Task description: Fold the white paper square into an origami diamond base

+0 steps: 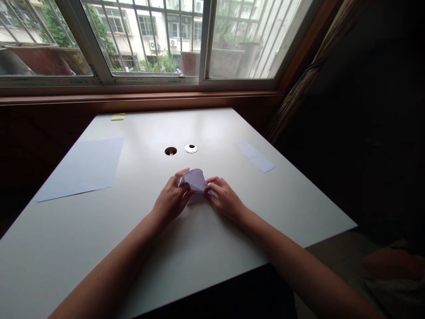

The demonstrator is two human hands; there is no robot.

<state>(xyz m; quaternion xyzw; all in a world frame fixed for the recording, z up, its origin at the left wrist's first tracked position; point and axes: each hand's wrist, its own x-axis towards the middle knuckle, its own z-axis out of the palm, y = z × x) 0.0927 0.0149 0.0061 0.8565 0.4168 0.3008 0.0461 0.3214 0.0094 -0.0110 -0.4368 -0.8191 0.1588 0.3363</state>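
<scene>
A small piece of folded white paper (195, 179) is held between my two hands, just above the white table (199, 248). My left hand (171, 195) grips its left side, fingers curled round the edge and thumb toward the middle. At the right edge, my right hand (223, 195) pinches the paper between thumb and fingers. Several creased layers show, with a flap standing up at the top. The inner folds are partly hidden by my fingers.
A large white sheet (89, 166) lies at the left, and a narrow paper strip (255, 156) at the right. Beyond my hands are a round cable hole (170, 151) and a round cover (191, 148). A yellow pad (118, 117) sits near the far edge, below the window (159, 40).
</scene>
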